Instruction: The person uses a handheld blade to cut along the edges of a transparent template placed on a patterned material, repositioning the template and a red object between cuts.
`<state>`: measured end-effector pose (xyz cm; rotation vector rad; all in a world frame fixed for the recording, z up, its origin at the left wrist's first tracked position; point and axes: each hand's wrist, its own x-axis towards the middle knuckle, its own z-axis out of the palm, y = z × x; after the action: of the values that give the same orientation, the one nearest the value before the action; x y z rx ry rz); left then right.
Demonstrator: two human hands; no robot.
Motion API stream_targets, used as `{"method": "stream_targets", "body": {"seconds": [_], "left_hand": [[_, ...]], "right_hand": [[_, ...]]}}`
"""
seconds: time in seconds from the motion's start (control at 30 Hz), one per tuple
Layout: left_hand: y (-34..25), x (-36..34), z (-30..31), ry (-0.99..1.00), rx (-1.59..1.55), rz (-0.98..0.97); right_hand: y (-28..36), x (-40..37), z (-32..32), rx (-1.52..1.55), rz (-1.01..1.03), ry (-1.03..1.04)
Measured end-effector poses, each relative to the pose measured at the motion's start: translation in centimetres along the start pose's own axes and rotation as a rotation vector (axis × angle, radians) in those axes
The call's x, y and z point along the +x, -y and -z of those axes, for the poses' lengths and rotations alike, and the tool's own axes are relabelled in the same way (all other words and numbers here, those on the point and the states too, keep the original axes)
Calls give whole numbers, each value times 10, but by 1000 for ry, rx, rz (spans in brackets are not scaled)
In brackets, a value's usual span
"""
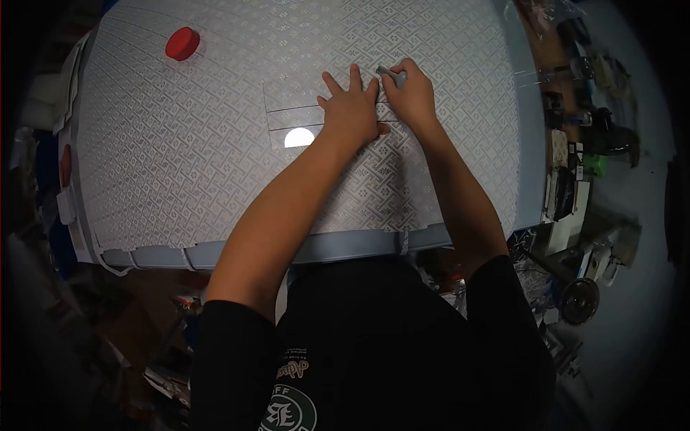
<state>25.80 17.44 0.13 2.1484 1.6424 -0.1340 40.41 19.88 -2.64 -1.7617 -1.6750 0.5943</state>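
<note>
While the left hand (350, 113) lies flat with its fingers fanned wide and its thumb stretched out to the right, the right hand (412, 92) pinches a small grey handheld tool (399, 77) between thumb and fingers. The tool's exact kind is hard to make out; its narrow end points up and to the left, just beyond the left index fingertip, and whether that end touches the surface below cannot be told. The two hands are close beside each other.

Beneath the left hand is a clear, flat sheet (286, 121), its left part showing past the little finger, crossed by two dark, nearly parallel lines (293, 109). A bright white half-round patch (300, 137) shines near its lower edge. The sheet lies on a pale tablecloth (180, 158) with a woven geometric pattern, spread over a table with a grey-blue edge (345, 246). Well apart, toward the far left, sits a red round lid (182, 44). The person wears a black short-sleeved shirt (366, 323).
</note>
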Motion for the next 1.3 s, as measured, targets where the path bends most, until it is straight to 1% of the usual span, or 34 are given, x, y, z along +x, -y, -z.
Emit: {"method": "stream_targets", "body": {"seconds": [0.07, 0.2, 0.27, 0.37, 0.5, 0.57, 0.6, 0.67, 0.7, 0.73, 0.77, 0.8, 0.83, 0.87, 0.93, 0.97, 1.07, 1.13, 1.17, 1.23, 1.27, 1.3], "left_hand": [[3, 0, -4, -27, 13, -28], [8, 2, -13, -76, 19, -64], [9, 2, -15, -92, 43, -75], [11, 3, -21, -130, 63, -76], [7, -3, -11, -116, 31, -61], [6, 1, -14, -116, -40, 53], [6, 0, -11, -115, -38, 70], [2, -4, -4, -74, -61, 77], [2, -5, -7, -69, -60, 94], [3, -6, -11, -106, -71, 99], [3, -7, -15, -142, -79, 105], [-1, -10, -11, -135, -73, 124], [-8, -15, 0, -90, -42, 226], [-13, -17, 6, -44, -12, 325], [-11, -17, 1, -49, -43, 327], [-9, -17, -1, -64, -81, 319], [-8, -16, -1, -47, -65, 315], [-8, -16, -2, -45, -45, 322], [-8, -15, -2, -51, -30, 312], [-9, -15, -1, -59, -25, 320], [-9, -15, -1, -63, -26, 313], [-8, -14, -1, -73, -21, 328]], "right_hand": [[10, 0, -5, -44, -46, -30], [17, -9, -20, -70, -70, -104], [20, -14, -23, -11, -118, -144], [19, -17, -27, -8, -120, -169], [4, -14, -21, -14, -90, -145], [-14, -5, -9, 4, 97, -60], [-19, 1, -1, 15, 103, -48], [-24, 22, 24, 46, 146, 235], [-31, 34, 31, 72, 173, 342], [-34, 48, 37, 83, 179, 358], [-37, 62, 41, 56, 234, 468], [-35, 71, 45, 30, 288, 576], [-28, 79, 52, 19, 295, 644], [-29, 85, 52, 31, 297, 654], [-31, 99, 51, 18, 409, 738], [-32, 102, 51, 27, 410, 747], [-25, 105, 46, 49, 433, 796], [-21, 112, 31, 67, 556, 780], [-17, 116, 20, 76, 565, 786], [2, 121, -10, 107, 751, 772], [12, 120, -24, 114, 764, 773], [25, 120, -39, 120, 723, 806]]}}
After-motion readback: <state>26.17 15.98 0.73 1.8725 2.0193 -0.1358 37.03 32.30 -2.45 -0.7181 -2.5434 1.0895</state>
